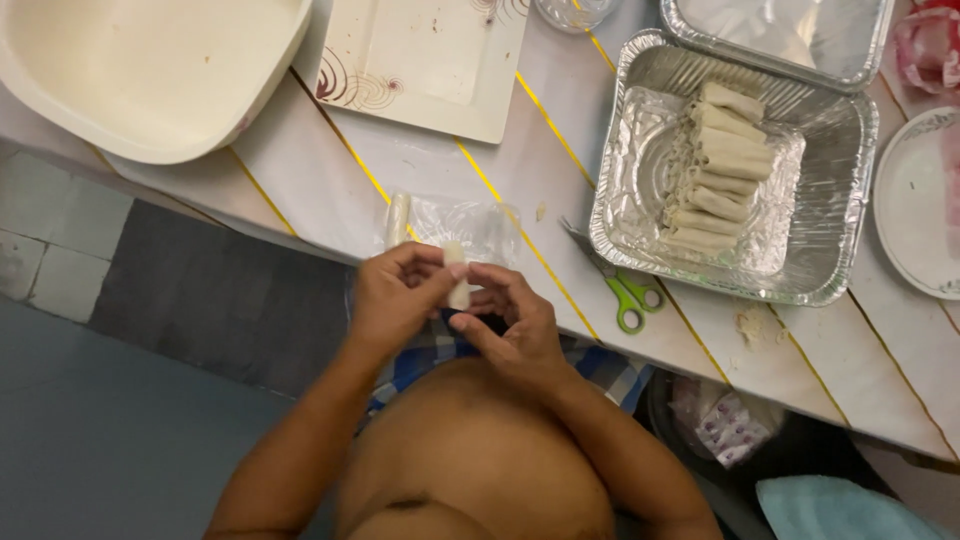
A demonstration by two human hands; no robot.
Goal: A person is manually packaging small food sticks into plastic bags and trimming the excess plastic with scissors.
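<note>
Rolling small pale wrapper roll (458, 278) between left hand (398, 297) and right hand (507, 322), both pinching it at table edge | done: about eight rolls stacked in crinkled foil tray (640, 80) | left: one loose roll (398, 220) beside clear plastic sheet (470, 226)

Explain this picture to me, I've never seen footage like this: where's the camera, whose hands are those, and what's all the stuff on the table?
There is no machine here. The single picture comes from a camera worn on a person's head, looking down past their bare torso at their own two hands. The left hand and right hand together hold a small pale rolled wrapper, like a spring roll. Just beyond the hands lies a clear plastic sheet with another pale roll beside it. On the white table to the right sits a foil tray with a row of finished rolls, and green-handled scissors lie beside it. Farther off are a cream basin, a square plate, a second foil tray and a round plate.
</note>
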